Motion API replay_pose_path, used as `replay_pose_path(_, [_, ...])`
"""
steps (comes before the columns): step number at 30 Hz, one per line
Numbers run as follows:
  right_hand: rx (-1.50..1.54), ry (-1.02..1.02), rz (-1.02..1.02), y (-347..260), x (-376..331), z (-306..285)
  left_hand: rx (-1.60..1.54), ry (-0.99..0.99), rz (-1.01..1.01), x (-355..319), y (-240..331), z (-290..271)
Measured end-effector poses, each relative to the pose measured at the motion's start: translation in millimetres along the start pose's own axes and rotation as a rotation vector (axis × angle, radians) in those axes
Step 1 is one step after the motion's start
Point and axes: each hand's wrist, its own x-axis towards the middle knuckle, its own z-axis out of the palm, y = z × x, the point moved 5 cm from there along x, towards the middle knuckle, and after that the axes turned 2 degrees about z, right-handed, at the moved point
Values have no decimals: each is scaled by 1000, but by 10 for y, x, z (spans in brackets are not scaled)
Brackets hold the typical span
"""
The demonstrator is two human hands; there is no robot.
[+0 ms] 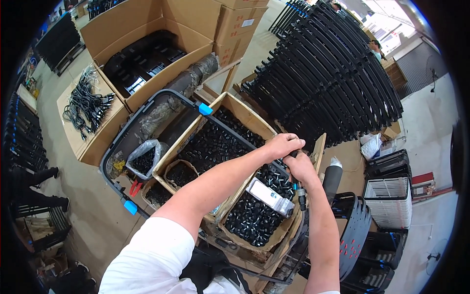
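A large black tubular frame (111, 132) with blue clips (205, 109) lies across a wooden bin, passing under my left forearm. My left hand (284, 146) is closed near the frame's right side, its fingers curled down. What it holds is hidden. Just below and touching it, my right hand (301, 166) is wrapped round what looks like an air tool (300, 196), whose metal fitting and hose show under the palm. A bit of black shows between the two hands. Beneath them, the bin holds many small black knob-like parts (252, 215), with a white phone-like box (268, 196) lying on top.
A clear bag of small black parts (144, 159) and red-handled pliers (135, 187) sit left of the bin. Behind are an open carton (188, 22) and a pile of black cables (88, 105). Stacked black frames (333, 73) rise at the far right; a grey cylinder (333, 177) stands beside my right forearm.
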Motion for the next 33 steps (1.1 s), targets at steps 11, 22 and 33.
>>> replay_pose_path(11, [237, -238, -26, 635, 690, 123, 8, 184, 145, 84, -192, 73])
replay_pose_path(22, [207, -309, -128, 818, 1024, -53, -26, 192, 76, -205, 83, -39])
replay_pose_path(33, [-51, -38, -179, 499, 101, -334, 99, 308, 147, 134, -60, 283])
